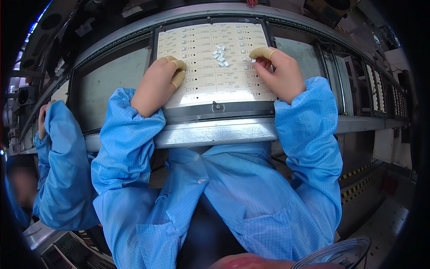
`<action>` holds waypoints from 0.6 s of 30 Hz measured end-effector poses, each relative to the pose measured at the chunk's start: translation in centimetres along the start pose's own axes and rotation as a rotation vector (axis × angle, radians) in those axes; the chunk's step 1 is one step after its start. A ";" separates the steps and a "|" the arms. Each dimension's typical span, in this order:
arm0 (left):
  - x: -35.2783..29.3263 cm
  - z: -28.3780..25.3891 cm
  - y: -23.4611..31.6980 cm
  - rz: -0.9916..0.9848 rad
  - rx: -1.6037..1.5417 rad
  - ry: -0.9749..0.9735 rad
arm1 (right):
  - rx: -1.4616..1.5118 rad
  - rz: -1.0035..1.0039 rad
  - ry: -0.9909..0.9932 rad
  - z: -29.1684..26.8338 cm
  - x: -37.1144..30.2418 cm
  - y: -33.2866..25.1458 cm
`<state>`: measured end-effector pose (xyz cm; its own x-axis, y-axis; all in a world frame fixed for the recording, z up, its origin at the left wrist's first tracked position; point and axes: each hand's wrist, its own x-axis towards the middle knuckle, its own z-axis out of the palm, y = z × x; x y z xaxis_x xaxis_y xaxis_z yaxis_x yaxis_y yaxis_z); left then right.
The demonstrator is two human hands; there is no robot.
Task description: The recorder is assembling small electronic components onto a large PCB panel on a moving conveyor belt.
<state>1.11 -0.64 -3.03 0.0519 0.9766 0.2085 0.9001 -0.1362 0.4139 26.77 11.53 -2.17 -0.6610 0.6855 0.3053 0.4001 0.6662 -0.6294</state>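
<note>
A cream panel (218,81) with rows of print, black dots and small outlined marks lies in a dark frame in front of me. My right hand (281,71), with a yellow finger cot on the index finger, pinches a small white part (253,60) over the panel's right column. My left hand (160,81) wears yellow finger cots on its fingertips. Its thumb and index come together at the left column; what they hold, if anything, is too small to name. Between both hands sits a loose pile of small white parts (220,56).
The framed panel rests on a conveyor with a metal front rail (215,132). Grey plates flank it, left (107,85) and right (300,56). At the far left a co-worker's blue sleeve (67,166) and hand reach to the same line. Cables (336,251) hang at lower right.
</note>
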 end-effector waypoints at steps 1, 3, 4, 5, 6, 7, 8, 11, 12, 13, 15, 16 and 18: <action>0.0 0.0 -0.1 0.020 0.010 0.014 | 0.000 0.000 0.001 0.0 0.0 0.0; -0.1 0.1 -0.6 0.027 0.009 0.025 | -0.003 0.007 -0.008 -0.1 0.0 -0.2; -0.1 0.2 -0.7 0.033 0.007 0.036 | -0.001 0.008 -0.008 -0.1 0.0 -0.2; -0.1 0.1 -0.6 0.033 0.008 0.034 | 0.001 -0.002 -0.003 -0.1 0.0 -0.2; 0.0 0.1 -0.3 0.035 0.001 0.027 | 0.003 -0.012 0.001 -0.1 0.0 -0.1; 0.1 0.1 -0.1 0.036 -0.005 0.019 | 0.003 -0.011 0.002 -0.1 0.0 -0.1; 0.1 0.1 -0.1 0.037 -0.005 0.018 | 0.004 -0.009 -0.004 -0.2 0.0 -0.1; 0.1 0.1 0.0 0.033 0.012 0.007 | 0.008 -0.013 -0.004 -0.3 0.0 -0.2; 0.1 0.2 0.0 0.025 0.018 0.008 | 0.011 -0.020 0.004 -0.2 -0.1 -0.2; 0.1 0.2 0.1 0.017 0.023 0.008 | 0.012 -0.019 0.004 -0.2 -0.1 -0.2; 0.2 0.2 0.3 0.031 0.033 0.014 | 0.002 -0.017 -0.016 -0.1 -0.1 -0.1; 0.2 0.2 0.5 0.045 0.043 0.021 | 0.001 -0.015 -0.016 -0.1 -0.1 -0.1; 0.2 0.4 0.8 0.023 0.056 0.025 | -0.011 -0.009 -0.043 0.0 -0.2 -0.2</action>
<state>1.97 -0.44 -3.02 0.0631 0.9688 0.2396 0.9217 -0.1487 0.3584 26.84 11.25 -2.07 -0.6912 0.6664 0.2794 0.4009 0.6754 -0.6190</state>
